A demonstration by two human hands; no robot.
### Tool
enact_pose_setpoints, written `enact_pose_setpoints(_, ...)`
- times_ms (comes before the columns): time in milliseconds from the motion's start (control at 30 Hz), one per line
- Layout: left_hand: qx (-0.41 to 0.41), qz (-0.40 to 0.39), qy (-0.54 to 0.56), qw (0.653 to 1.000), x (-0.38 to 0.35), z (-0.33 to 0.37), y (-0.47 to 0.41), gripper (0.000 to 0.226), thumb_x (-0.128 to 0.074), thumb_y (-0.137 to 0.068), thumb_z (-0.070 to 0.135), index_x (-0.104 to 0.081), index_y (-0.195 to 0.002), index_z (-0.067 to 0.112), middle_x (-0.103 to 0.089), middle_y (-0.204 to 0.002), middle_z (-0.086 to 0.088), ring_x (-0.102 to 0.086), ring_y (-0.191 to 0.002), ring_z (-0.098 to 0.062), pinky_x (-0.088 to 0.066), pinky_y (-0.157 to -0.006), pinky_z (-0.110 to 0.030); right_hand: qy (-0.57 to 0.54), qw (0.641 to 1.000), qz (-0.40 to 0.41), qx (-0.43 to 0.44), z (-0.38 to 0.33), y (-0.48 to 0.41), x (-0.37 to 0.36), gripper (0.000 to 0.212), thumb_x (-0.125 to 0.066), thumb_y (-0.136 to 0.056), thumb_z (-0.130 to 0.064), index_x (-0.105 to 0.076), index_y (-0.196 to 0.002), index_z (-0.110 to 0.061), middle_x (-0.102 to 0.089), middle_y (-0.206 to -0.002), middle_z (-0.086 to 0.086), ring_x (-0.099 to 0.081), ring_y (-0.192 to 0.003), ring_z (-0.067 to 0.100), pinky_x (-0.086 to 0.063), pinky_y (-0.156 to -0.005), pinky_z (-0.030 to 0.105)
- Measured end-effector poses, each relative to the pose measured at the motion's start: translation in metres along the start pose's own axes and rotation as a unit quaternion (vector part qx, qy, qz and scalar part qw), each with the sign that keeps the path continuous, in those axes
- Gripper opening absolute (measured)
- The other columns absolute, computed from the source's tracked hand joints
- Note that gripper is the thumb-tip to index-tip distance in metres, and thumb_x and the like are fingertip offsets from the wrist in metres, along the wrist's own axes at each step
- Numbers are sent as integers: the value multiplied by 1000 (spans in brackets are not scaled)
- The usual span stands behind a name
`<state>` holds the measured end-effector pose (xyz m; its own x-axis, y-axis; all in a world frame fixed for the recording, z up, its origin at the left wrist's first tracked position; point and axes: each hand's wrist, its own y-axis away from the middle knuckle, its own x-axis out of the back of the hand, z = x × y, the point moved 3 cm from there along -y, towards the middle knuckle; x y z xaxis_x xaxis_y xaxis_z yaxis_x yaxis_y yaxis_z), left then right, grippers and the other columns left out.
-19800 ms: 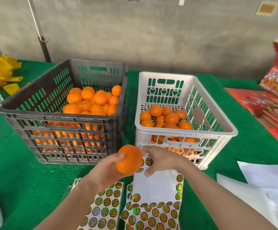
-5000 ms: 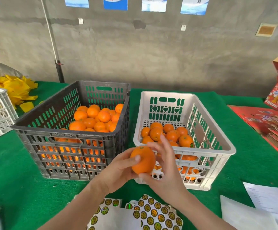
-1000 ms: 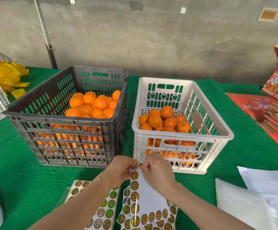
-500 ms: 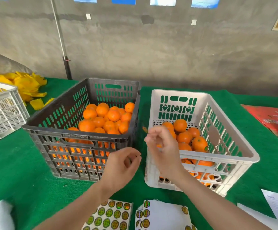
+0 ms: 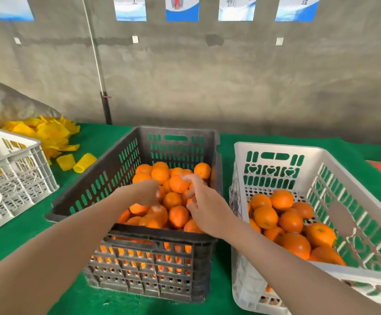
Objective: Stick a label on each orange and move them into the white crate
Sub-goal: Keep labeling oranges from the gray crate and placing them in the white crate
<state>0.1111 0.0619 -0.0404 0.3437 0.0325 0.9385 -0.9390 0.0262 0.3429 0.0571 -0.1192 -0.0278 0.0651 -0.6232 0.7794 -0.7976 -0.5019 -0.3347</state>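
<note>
Noted left hand [image 5: 147, 192] over round orange fruit [image 5: 162, 215] in dark plastic crate [image 5: 107, 178], right hand [image 5: 204, 208] at 3 o'clock; grips indiscernible. Judged firm, light, slick: cup fully.

Left hand [image 5: 146, 192] and right hand [image 5: 204, 208] (perhaps pinching a label [image 5: 181, 174]) among oranges [image 5: 178, 215] in the dark crate [image 5: 139, 251]

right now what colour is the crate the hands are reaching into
Dark grey crate, with green showing through its slots; the head view shows it.

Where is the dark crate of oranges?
Head view: the dark crate sits mid-frame on the green table, just left of the right-hand white crate.
</note>
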Motion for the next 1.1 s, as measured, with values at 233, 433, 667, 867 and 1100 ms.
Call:
enact_pose_setpoints(233, 38, -218, -70, 973, -56, 7, -47, 75, -63, -86, 47, -34, -145, 11, -36, -146, -14, -47, -120, -39, -50, -83, -43, -17, 1000, 0, -21, 6, -3, -2, 57, -53, -92, -13, -22, -134, -36, -48, -100, -10, -53, -88, 12, -49, -79, 35)
enact_pose_setpoints(433, -54, -100, 332, 936, 0, 5, -12, 34, -69, -83, 23, -53, -112, 20, -57, -106, -4, -66, -88, -21, -55, -57, -24, -57, 997, 40, -43, 2, 1, 5, 38, -48, -93, -6, -36, -126, -21, -51, -103, -4, -53, -91, 12, -49, -81, 31)
enact_pose_setpoints(667, -146, -51, 770, 619, 31, 34, 62, 56, -68, -70, 21, -57, -125, 14, -66, -117, -17, -65, -99, -30, -54, -80, -37, -363, 898, 202, -144, 0, 26, 41, 17, -58, -89, -2, -54, -98, -16, -63, -96, -1, -62, -95, 13, -52, -90, 43)
enact_pose_setpoints(867, -146, -89, 836, 522, 27, 80, 117, 54, -58, -78, 32, -56, -127, 9, -65, -118, -21, -69, -91, -36, -58, -63, -32, -384, 904, 180, -57, -23, 66, 72, 13, -64, -86, -10, -65, -74, -16, -65, -108, -8, -56, -107, 0, -47, -83, 15)
enact_pose_setpoints(1100, -159, -64, 830, 532, 15, 132, 147, 41, -43, -99, 31, -49, -132, 7, -65, -119, -20, -69, -100, -27, -59, -73, -37, -254, 956, 148, -11, -29, 90, 97, 15, -63, -88, -12, -60, -76, -21, -52, -116, -7, -47, -117, 6, -44, -98, 34)
